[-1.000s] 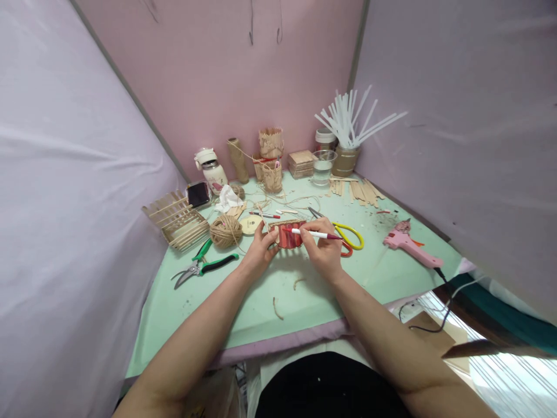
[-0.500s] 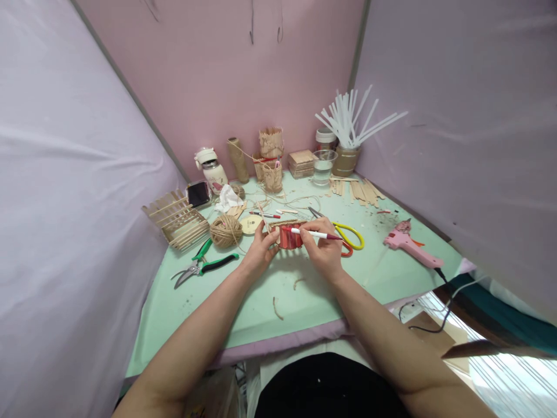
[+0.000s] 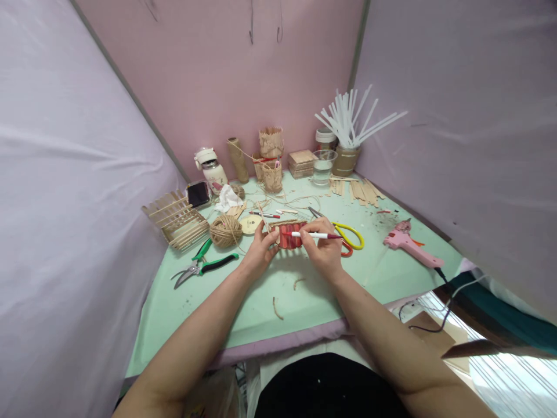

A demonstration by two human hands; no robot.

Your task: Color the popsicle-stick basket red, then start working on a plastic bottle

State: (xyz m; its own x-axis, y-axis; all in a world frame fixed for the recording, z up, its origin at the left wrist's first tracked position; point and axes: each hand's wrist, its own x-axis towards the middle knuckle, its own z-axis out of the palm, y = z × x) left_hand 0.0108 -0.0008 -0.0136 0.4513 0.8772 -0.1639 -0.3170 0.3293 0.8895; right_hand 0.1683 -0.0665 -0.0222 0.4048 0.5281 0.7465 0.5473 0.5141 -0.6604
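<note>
A small stick-built piece (image 3: 289, 235), partly coloured red, stands on the green table top (image 3: 243, 302) in the middle. My left hand (image 3: 261, 251) grips its left end with curled fingers. My right hand (image 3: 322, 251) pinches a white marker with a red cap (image 3: 315, 235). The marker lies nearly level and its tip touches the red front of the piece.
Green-handled shears (image 3: 202, 266) and a ball of twine (image 3: 225, 230) lie to the left, beside a stick crate (image 3: 177, 219). Yellow-handled scissors (image 3: 348, 235) and a pink glue gun (image 3: 409, 244) lie to the right. Jars, a water cup (image 3: 322, 167), loose sticks (image 3: 359, 190) and white rods (image 3: 348, 125) crowd the back.
The marker has dropped a little lower along the red front of the piece. My left hand has stayed in place.
</note>
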